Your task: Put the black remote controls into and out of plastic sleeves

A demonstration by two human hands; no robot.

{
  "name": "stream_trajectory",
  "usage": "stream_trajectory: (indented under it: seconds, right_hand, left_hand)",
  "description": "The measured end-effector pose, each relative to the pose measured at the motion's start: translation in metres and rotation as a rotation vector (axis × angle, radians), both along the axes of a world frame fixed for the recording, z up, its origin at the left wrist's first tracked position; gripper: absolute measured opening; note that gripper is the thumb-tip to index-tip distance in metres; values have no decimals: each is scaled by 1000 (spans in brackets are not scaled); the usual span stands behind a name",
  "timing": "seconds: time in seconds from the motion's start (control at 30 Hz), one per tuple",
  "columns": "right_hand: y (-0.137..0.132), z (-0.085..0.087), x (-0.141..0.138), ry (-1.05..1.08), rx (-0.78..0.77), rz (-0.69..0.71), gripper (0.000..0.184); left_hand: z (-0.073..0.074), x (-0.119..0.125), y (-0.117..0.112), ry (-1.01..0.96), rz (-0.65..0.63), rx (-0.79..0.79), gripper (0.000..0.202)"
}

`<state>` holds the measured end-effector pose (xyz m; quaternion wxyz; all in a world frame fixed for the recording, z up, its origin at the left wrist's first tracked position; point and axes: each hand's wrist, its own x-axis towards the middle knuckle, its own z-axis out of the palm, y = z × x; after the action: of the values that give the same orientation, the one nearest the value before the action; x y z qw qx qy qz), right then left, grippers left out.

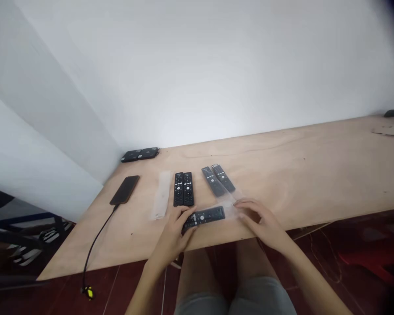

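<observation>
A black remote control [210, 215] lies crosswise near the table's front edge, partly in a clear plastic sleeve [231, 211]. My left hand [177, 228] is closed round the remote's left end, thumb in front and fingers behind. At the other end, my right hand [258, 221] pinches the sleeve's loose end between thumb and fingers. Just beyond the left hand, two bare black remotes [183, 189] lie side by side. Two more remotes [218, 179] in clear sleeves rest at a slant behind the held one.
An empty-looking plastic sleeve [162, 194] lies left of the bare remotes. Farther left is a phone [125, 190] with a black cable [96, 240] hanging over the table edge. Two flat black boxes [139, 154] stand by the wall. The wooden table [315, 175] extends right.
</observation>
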<state>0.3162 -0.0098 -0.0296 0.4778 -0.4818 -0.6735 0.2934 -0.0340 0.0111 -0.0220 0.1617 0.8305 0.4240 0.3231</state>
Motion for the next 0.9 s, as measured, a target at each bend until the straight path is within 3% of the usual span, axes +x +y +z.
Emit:
stream_trajectory:
  seconds: [0.17,0.33,0.47,0.57,0.7,0.9]
  right_hand:
    - [2,0,-19,91,-65,4,20]
    - [-1,8,-25,269,-141,31,28]
    - [-1,16,-29,346,-306,62,45]
    - [3,22,-33,359,-377,53,47]
    - [9,27,-39,318,-378,132,38]
    - [12,23,-47,262,-348,99,33]
  left_hand:
    - [0,1,0,9,-1,-19,49]
    - [2,4,-2,5,11,-33,46]
    - [4,3,-3,2,0,-41,45]
    - [3,2,-4,0,-15,-41,44]
    - [3,2,-4,4,-10,-30,43]
    - [7,3,-5,1,-54,-65,41]
